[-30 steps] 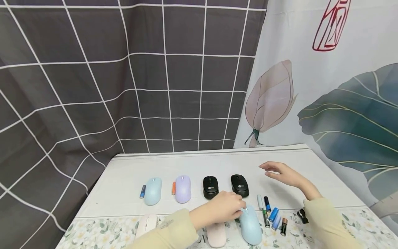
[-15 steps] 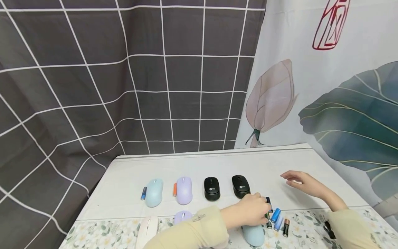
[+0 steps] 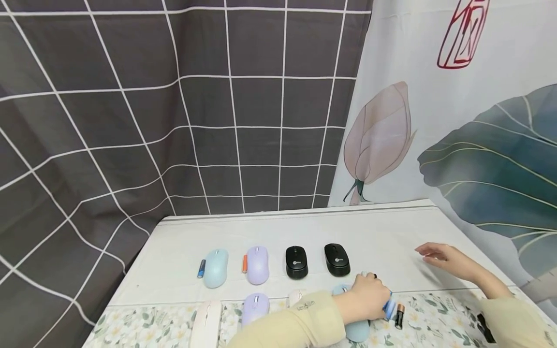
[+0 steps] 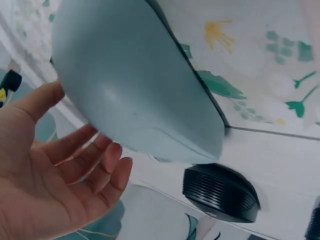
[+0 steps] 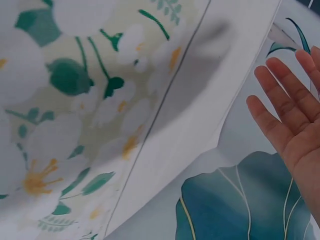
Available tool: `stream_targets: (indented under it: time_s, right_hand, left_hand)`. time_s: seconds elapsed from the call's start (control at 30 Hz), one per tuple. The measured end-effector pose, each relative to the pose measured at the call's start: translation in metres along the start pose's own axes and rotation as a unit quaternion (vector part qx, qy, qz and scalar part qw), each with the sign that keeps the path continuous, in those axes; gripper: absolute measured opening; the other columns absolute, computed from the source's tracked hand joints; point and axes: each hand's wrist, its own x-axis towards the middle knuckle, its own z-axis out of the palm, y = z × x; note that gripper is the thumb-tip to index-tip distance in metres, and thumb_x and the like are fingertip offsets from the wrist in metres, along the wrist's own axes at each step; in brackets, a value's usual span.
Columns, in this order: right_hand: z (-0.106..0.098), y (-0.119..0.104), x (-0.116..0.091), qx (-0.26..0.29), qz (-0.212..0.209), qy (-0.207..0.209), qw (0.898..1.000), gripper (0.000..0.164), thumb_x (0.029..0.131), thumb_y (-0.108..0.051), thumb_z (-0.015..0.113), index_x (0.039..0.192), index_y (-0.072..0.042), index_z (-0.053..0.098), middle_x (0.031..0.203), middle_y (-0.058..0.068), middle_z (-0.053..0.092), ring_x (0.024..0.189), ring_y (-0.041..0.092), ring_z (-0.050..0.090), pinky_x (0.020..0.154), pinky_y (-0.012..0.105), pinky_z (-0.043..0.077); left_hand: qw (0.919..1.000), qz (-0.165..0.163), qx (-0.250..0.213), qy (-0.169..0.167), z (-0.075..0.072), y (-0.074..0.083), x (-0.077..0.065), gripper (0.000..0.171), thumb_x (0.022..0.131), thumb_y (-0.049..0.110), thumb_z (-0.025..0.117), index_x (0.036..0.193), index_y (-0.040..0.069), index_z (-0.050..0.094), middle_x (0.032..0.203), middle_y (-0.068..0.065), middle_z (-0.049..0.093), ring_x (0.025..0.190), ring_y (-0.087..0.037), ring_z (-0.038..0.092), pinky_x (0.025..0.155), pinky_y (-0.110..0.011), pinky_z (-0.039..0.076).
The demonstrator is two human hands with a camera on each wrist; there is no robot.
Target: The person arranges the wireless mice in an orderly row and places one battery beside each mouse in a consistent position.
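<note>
At the front right of the table, my left hand (image 3: 370,296) reaches down among the small batteries, its wrist crossing a light blue mouse (image 3: 358,332). A blue battery (image 3: 388,308) and a black-and-copper battery (image 3: 399,316) show beside the fingers; the hand covers others. The left wrist view has the light blue mouse (image 4: 135,90) large in front, with the thumb and curved fingers at its edge. Some fingertips are hidden behind it, and I cannot tell whether they hold a battery. Raised over the right side, my right hand (image 3: 448,261) has loosely extended fingers and holds nothing.
Behind stand a light blue mouse (image 3: 215,268) and a purple mouse (image 3: 257,265), with a blue battery (image 3: 201,268) and an orange battery (image 3: 244,264) alongside. Two black mice (image 3: 297,263) are farther right. Nearer are another purple mouse (image 3: 255,307) and a white mouse (image 3: 206,325).
My left hand has moved right from the front light blue mouse to the batteries and now covers several of them. My right hand has drifted right, away from the middle.
</note>
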Motion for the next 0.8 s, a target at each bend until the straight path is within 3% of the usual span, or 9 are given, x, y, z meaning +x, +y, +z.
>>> stream_targets:
  time_s: [0.17, 0.4, 0.6, 0.8]
  right_hand:
    - [0.0013, 0.0023, -0.0044, 0.011, -0.004, -0.004, 1.0, 0.021, 0.088, 0.0, 0.059, 0.105, 0.012, 0.057, 0.1, -0.02, 0.062, 0.09, -0.015, 0.054, 0.068, 0.013, 0.049]
    - [0.0025, 0.0051, -0.0048, 0.02, -0.013, -0.015, 1.0, 0.02, 0.087, 0.005, 0.059, 0.106, 0.009, 0.058, 0.104, -0.034, 0.052, 0.091, -0.017, 0.052, 0.068, 0.013, 0.049]
    - [0.0037, 0.0025, -0.0005, 0.017, -0.021, -0.019, 0.999, 0.021, 0.086, 0.003, 0.06, 0.107, 0.008, 0.058, 0.106, -0.033, 0.053, 0.092, -0.016, 0.052, 0.069, 0.013, 0.049]
    - [0.0065, 0.0017, 0.0032, 0.012, -0.025, -0.026, 0.999, 0.022, 0.087, 0.002, 0.061, 0.107, 0.01, 0.057, 0.104, -0.026, 0.058, 0.092, -0.015, 0.053, 0.07, 0.014, 0.05]
  left_hand:
    - [0.999, -0.035, 0.026, 0.002, 0.0058, 0.0073, 0.0049, 0.033, 0.069, 0.049, 0.078, 0.097, 0.034, 0.07, 0.095, 0.015, 0.067, 0.083, -0.005, 0.055, 0.077, -0.026, 0.047]
    - [0.9995, -0.029, 0.008, 0.001, 0.0031, 0.0064, 0.0043, 0.038, 0.065, 0.043, 0.082, 0.098, 0.031, 0.069, 0.093, 0.014, 0.068, 0.078, -0.004, 0.056, 0.074, -0.023, 0.048]
    - [0.9995, -0.031, -0.01, 0.004, 0.0012, 0.0045, 0.0043, 0.037, 0.063, 0.036, 0.084, 0.096, 0.028, 0.068, 0.089, 0.012, 0.067, 0.074, -0.004, 0.055, 0.072, -0.022, 0.049]
    - [0.9995, -0.029, -0.01, 0.004, 0.0009, 0.005, 0.0057, 0.03, 0.066, 0.031, 0.083, 0.092, 0.027, 0.068, 0.084, 0.012, 0.067, 0.069, -0.003, 0.055, 0.058, -0.017, 0.048]
